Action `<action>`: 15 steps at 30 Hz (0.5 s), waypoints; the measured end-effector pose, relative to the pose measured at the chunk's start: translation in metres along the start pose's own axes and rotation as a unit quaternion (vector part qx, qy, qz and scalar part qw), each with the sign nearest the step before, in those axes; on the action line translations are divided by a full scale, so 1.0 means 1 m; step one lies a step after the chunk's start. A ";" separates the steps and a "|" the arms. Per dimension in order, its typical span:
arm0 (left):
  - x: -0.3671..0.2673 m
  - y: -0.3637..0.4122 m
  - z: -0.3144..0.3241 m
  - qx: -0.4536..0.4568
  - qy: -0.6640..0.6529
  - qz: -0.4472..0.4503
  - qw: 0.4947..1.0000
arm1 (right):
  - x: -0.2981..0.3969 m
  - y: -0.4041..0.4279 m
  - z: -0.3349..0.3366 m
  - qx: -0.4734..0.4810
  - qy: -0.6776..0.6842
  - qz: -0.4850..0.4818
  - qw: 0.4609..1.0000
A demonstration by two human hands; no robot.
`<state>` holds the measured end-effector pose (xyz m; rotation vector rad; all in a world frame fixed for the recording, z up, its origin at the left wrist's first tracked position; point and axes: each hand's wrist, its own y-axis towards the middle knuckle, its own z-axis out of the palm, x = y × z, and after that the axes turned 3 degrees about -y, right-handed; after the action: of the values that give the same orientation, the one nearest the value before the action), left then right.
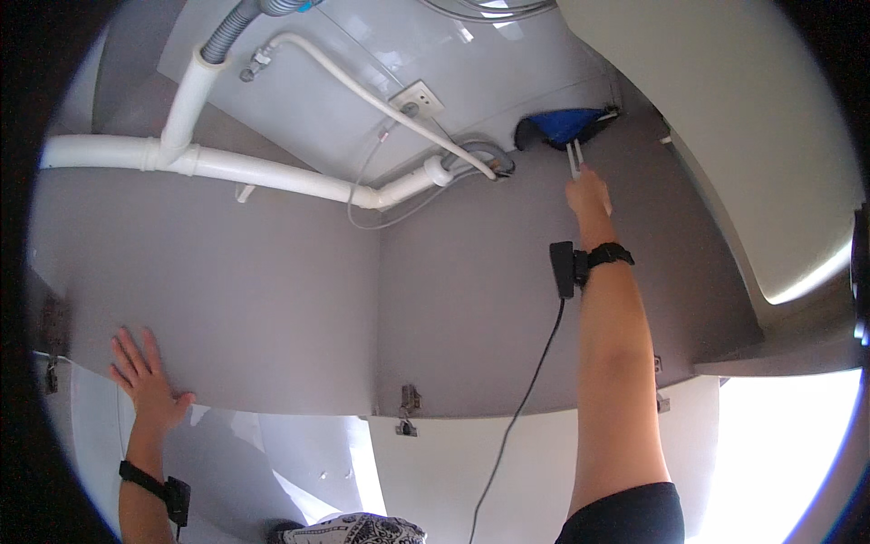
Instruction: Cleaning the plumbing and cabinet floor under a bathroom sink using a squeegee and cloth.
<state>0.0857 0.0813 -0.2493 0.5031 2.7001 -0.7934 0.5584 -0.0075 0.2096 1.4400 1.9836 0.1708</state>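
Observation:
My right hand (pixel 590 196) is stretched far into a cabinet. It grips the pale, slotted handle of a blue and black hand tool (pixel 565 125), which looks like a brush or a small dustpan. The tool's head sits at the back of the grey cabinet floor (pixel 469 285), against the glossy tiled wall (pixel 489 81). With fingers spread, my left hand (pixel 151 394) rests flat near the front edge of the cabinet floor at the left and holds nothing.
White drain pipe (pixel 265 178) runs along the back left, joined to a grey corrugated hose (pixel 230 34). A white water hose (pixel 367 95) crosses before a wall socket (pixel 417 100) with a plug. The pale basin underside (pixel 720 136) hangs at upper right. Door hinges (pixel 409 401) line the front edge.

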 end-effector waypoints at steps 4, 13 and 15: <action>0.005 -0.007 -0.011 0.036 -0.011 0.001 0.999 | 0.012 -0.003 -0.008 0.011 -0.053 0.014 0.998; -0.003 -0.007 -0.024 0.083 -0.013 -0.019 0.996 | 0.031 -0.002 -0.041 -0.069 -0.040 -0.052 0.995; -0.004 -0.008 -0.026 0.080 -0.016 -0.017 0.996 | 0.037 -0.007 -0.048 -0.074 -0.014 -0.056 0.996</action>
<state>0.0813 0.0889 -0.2232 0.4755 2.6349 -1.0248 0.5187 0.0356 0.2265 1.2279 1.9781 0.2419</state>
